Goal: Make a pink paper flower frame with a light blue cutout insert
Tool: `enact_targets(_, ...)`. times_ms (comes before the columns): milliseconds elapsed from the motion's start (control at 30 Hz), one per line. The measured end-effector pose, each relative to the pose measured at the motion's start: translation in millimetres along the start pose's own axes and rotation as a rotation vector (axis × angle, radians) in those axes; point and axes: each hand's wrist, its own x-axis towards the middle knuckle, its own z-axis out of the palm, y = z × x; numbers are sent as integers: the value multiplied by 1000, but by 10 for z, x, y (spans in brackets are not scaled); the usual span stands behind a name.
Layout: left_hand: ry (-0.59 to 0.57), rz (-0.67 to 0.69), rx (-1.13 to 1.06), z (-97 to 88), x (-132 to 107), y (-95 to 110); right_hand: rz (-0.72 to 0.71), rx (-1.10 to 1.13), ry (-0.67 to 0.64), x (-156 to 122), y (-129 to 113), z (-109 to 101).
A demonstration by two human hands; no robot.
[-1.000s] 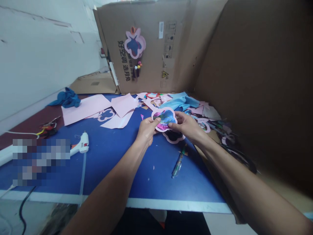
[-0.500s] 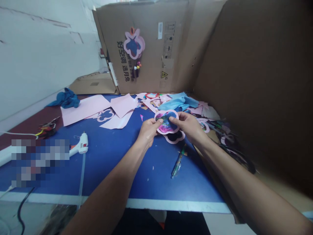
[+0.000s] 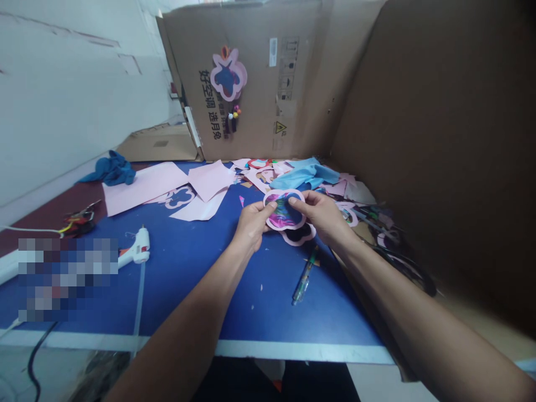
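Note:
Between my two hands is a pink paper flower frame [image 3: 285, 219] backed with shiny magenta, blue and green film. My left hand [image 3: 252, 223] pinches its left edge, thumb on top. On the right side my right hand [image 3: 321, 215] grips the same frame, its thumb resting on the film. Just under it, a second pink flower frame [image 3: 298, 235] with a dark middle lies partly hidden. A clear pen with green parts [image 3: 304, 277] lies on the blue tabletop [image 3: 259, 304] nearer to me.
A white glue gun [image 3: 140, 245] lies at left by pliers [image 3: 81, 220]. Pink paper sheets [image 3: 146, 184], a cut-out flower frame [image 3: 180, 197], paper scraps and a light blue cloth [image 3: 305, 174] cover the back. A finished flower ornament [image 3: 229, 77] hangs on the cardboard wall [image 3: 251, 33].
The film on the held flower frame catches the light differently, as if tilted slightly. Both hands keep their hold almost in place; the view has shifted very slightly.

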Motion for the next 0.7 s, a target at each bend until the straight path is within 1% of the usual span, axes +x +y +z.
enact_targets(133, -11, -11, 7, 7, -17, 7, -1, -20, 19, 4, -13, -16)
enact_targets(367, 4, 7, 36, -3, -4, -10, 0, -16, 0, -17, -33, 5)
enact_targets(533, -35, -27, 31, 12, -5, -12, -33, -38, 35, -27, -56, 5)
enact_targets(700, -98, -33, -28, 19, -26, 23, -36, -62, 28, -12, -51, -21)
